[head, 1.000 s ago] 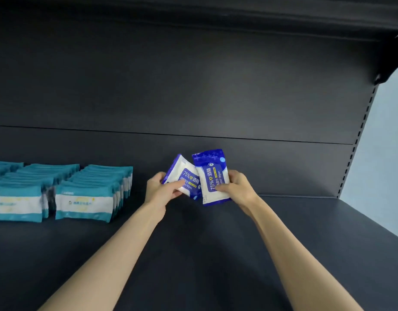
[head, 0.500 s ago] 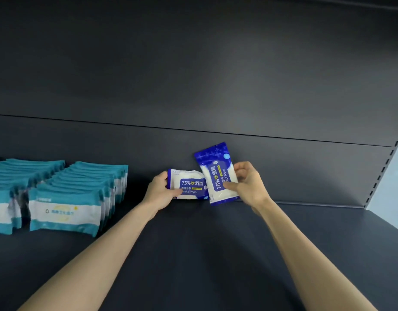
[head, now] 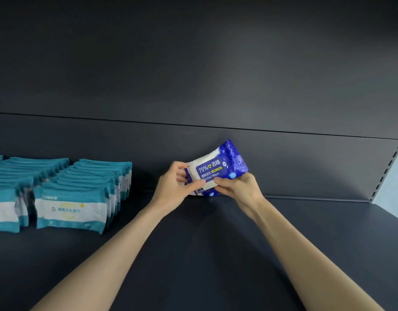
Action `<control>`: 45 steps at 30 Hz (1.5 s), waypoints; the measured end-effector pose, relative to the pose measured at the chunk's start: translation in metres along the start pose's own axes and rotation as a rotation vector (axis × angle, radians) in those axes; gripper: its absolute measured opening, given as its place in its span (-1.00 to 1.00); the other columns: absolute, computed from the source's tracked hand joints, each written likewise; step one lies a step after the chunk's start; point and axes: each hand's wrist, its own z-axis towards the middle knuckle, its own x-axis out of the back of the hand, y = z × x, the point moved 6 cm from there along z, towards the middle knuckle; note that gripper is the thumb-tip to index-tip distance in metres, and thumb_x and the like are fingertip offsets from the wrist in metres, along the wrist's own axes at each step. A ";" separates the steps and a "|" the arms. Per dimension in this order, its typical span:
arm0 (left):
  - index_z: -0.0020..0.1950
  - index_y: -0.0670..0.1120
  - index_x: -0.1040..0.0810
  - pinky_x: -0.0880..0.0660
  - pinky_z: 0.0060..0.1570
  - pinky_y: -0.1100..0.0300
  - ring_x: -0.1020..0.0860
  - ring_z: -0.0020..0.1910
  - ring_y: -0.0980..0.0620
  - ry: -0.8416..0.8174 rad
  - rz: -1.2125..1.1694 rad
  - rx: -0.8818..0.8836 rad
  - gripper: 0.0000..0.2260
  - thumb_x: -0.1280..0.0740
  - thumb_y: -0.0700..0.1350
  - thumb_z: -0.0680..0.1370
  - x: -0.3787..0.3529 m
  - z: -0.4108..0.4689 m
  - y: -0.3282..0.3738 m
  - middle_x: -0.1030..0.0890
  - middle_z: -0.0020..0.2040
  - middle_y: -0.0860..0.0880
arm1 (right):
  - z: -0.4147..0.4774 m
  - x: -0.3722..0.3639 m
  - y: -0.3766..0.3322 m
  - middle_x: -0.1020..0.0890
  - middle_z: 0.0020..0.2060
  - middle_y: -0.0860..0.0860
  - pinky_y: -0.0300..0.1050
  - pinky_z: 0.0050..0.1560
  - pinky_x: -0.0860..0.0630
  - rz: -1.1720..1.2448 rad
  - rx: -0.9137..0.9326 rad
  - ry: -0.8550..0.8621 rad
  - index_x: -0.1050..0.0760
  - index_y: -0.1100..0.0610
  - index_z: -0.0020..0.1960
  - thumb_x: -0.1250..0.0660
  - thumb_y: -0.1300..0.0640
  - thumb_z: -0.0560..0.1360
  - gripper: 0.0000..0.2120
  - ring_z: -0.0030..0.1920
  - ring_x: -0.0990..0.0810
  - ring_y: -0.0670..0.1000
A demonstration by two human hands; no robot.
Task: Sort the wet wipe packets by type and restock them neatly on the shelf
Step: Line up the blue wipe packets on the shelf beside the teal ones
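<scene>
Blue wipe packets [head: 216, 170] in curled fingers of left hand [head: 171, 189], right hand [head: 240, 189] (arms outstretched)

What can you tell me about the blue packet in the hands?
The blue packet is shiny plastic, white in the middle with blue ends and a blue label reading 75% and Alcohol Wipes. It is tilted, right end higher, near the back of the dark shelf. The left hand and right hand pinch it from either side. Another seems tucked behind it.
</scene>
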 end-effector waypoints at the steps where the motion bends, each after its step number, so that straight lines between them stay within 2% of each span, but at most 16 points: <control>1: 0.13 -0.07 -0.41 -0.52 -0.19 0.34 -0.59 -0.11 0.14 -0.024 -0.060 0.033 -0.59 -0.52 -0.10 0.40 0.000 0.001 -0.003 -0.60 -0.04 0.01 | 0.000 -0.001 0.003 -0.70 -0.06 0.13 -0.15 -0.07 -0.64 0.034 -0.028 -0.019 -0.56 0.26 0.00 -0.40 0.38 0.43 -0.83 -0.10 -0.70 0.06; 3: 0.17 -0.11 -0.39 -0.55 -0.18 0.25 -0.61 -0.13 0.05 -0.006 -0.125 0.087 -0.56 -0.51 -0.19 0.40 0.008 0.004 -0.008 -0.61 -0.07 -0.08 | -0.002 -0.002 0.008 -0.70 -0.05 0.13 -0.14 -0.03 -0.63 0.081 -0.098 -0.070 -0.57 0.26 0.01 -0.41 0.31 0.45 -0.85 -0.05 -0.69 0.07; 5: 0.16 -0.14 -0.43 -0.55 -0.23 0.30 -0.61 -0.13 0.01 -0.020 -0.152 0.095 -0.62 -0.49 -0.24 0.41 0.015 0.007 -0.009 -0.61 -0.11 -0.10 | -0.001 -0.002 0.013 -0.70 -0.04 0.12 -0.16 -0.01 -0.62 0.025 -0.139 -0.096 -0.58 0.28 0.04 -0.43 0.25 0.45 -0.81 -0.04 -0.68 0.05; 10: 0.00 -0.12 -0.48 -0.48 -0.31 0.38 -0.55 -0.29 0.07 0.023 0.026 -0.037 -0.72 -0.47 -0.33 0.39 0.027 0.009 -0.008 -0.58 -0.23 -0.02 | 0.010 0.014 0.014 -0.68 -0.14 0.11 -0.12 -0.05 -0.56 -0.448 0.000 0.125 -0.59 0.20 -0.12 -0.53 0.20 0.35 -0.83 -0.14 -0.62 0.04; 13: -0.02 -0.12 -0.47 -0.51 -0.23 0.23 -0.50 -0.29 0.07 0.082 0.183 -0.118 -0.77 -0.45 -0.31 0.43 0.025 0.003 -0.008 -0.53 -0.23 0.02 | 0.010 0.016 0.015 -0.56 -0.03 0.06 -0.19 -0.08 -0.42 -0.839 0.058 0.182 -0.51 0.15 -0.07 -0.54 0.13 0.35 -0.74 -0.03 -0.54 0.04; 16: 0.07 -0.10 -0.49 -0.52 -0.11 0.11 -0.48 -0.07 0.05 0.111 0.417 -0.240 -0.74 -0.46 -0.23 0.44 0.020 0.001 -0.005 -0.47 0.01 -0.01 | 0.006 0.008 0.006 -0.36 0.15 0.02 -0.17 0.09 -0.40 -0.982 0.197 0.212 -0.38 0.15 0.21 -0.53 0.13 0.35 -0.49 0.19 -0.40 0.04; 18: 0.20 -0.10 -0.49 -0.45 0.03 0.07 -0.42 0.13 -0.02 0.125 0.582 -0.321 -0.59 -0.50 -0.20 0.39 0.017 0.003 -0.004 -0.41 0.18 -0.07 | 0.005 -0.003 -0.002 -0.30 0.26 0.03 -0.07 0.16 -0.47 -1.031 0.302 0.158 -0.29 0.12 0.36 -0.50 0.15 0.39 -0.37 0.27 -0.34 0.02; 20: 0.33 -0.12 -0.44 -0.40 0.13 -0.01 -0.38 0.25 -0.10 0.091 0.677 -0.364 -0.45 -0.52 -0.17 0.38 0.013 0.003 -0.006 -0.40 0.29 -0.11 | 0.008 -0.011 -0.003 -0.30 0.30 0.03 0.00 0.17 -0.51 -1.111 0.310 0.076 -0.24 0.07 0.43 -0.45 0.14 0.45 -0.37 0.31 -0.31 0.01; 22: 0.40 -0.13 -0.39 -0.38 0.14 -0.03 -0.38 0.27 -0.11 0.033 0.724 -0.383 -0.42 -0.49 -0.13 0.42 0.008 0.003 -0.008 -0.41 0.30 -0.10 | 0.011 -0.015 0.001 -0.36 0.28 0.03 0.00 0.15 -0.52 -1.168 0.270 0.023 -0.25 0.05 0.42 -0.40 0.10 0.49 -0.44 0.31 -0.32 0.01; 28: 0.39 -0.15 -0.41 -0.45 0.05 0.03 -0.43 0.19 -0.08 0.010 0.753 -0.382 -0.51 -0.42 -0.11 0.49 0.008 0.004 -0.008 -0.44 0.25 -0.09 | 0.014 -0.014 0.000 -0.49 0.23 0.03 -0.05 0.03 -0.49 -1.201 0.237 0.025 -0.31 0.10 0.32 -0.39 0.04 0.50 -0.53 0.22 -0.43 0.04; 31: 0.37 -0.11 -0.42 -0.50 0.02 0.15 -0.41 0.16 0.03 0.007 0.549 -0.265 -0.56 -0.41 -0.14 0.51 0.011 0.006 -0.012 -0.37 0.22 -0.05 | 0.017 -0.014 -0.001 -0.51 0.18 0.05 -0.09 -0.01 -0.46 -1.205 0.214 0.013 -0.32 0.12 0.27 -0.38 0.05 0.51 -0.58 0.21 -0.42 0.04; 33: 0.31 -0.10 -0.45 -0.48 -0.08 0.30 -0.38 0.13 0.12 0.011 0.380 -0.172 -0.62 -0.40 -0.17 0.51 0.014 0.006 -0.014 -0.34 0.18 -0.02 | 0.018 -0.014 0.001 -0.53 0.15 0.09 -0.07 0.00 -0.50 -1.122 0.196 0.007 -0.33 0.12 0.19 -0.38 0.09 0.51 -0.66 0.19 -0.45 0.04; 36: 0.24 -0.11 -0.48 -0.50 -0.12 0.32 -0.42 0.15 0.07 0.021 0.239 -0.123 -0.65 -0.43 -0.20 0.48 0.017 0.007 -0.011 -0.36 0.16 -0.03 | 0.020 -0.009 -0.003 -0.58 0.11 0.10 -0.14 -0.11 -0.51 -0.950 0.205 0.029 -0.32 0.07 0.06 -0.40 0.15 0.50 -0.73 0.13 -0.53 0.06; 40: 0.31 -0.07 -0.44 -0.46 -0.21 0.46 -0.47 0.08 0.08 0.053 0.146 -0.143 -0.55 -0.45 -0.21 0.46 0.023 0.008 -0.004 -0.37 0.14 0.00 | 0.019 -0.005 -0.010 -0.57 0.10 0.08 -0.32 -0.23 -0.50 -0.767 0.191 0.016 -0.34 0.08 0.11 -0.42 0.21 0.47 -0.68 0.07 -0.56 0.02; 42: 0.34 -0.07 -0.43 -0.53 -0.10 0.35 -0.45 0.13 0.07 0.040 0.190 -0.163 -0.54 -0.44 -0.23 0.47 0.021 0.006 -0.007 -0.36 0.18 -0.01 | 0.016 -0.007 -0.007 -0.53 0.11 0.03 -0.34 -0.23 -0.50 -0.809 0.190 0.007 -0.34 0.09 0.18 -0.42 0.21 0.47 -0.64 0.09 -0.53 -0.01; 45: 0.35 -0.10 -0.43 -0.53 0.06 0.24 -0.38 0.17 0.13 0.005 0.301 -0.200 -0.57 -0.40 -0.25 0.49 0.013 0.000 -0.014 -0.33 0.24 -0.04 | 0.013 -0.011 0.000 -0.41 0.17 0.01 -0.10 0.01 -0.59 -0.931 0.233 0.019 -0.32 0.07 0.29 -0.40 0.20 0.49 -0.57 0.15 -0.47 -0.04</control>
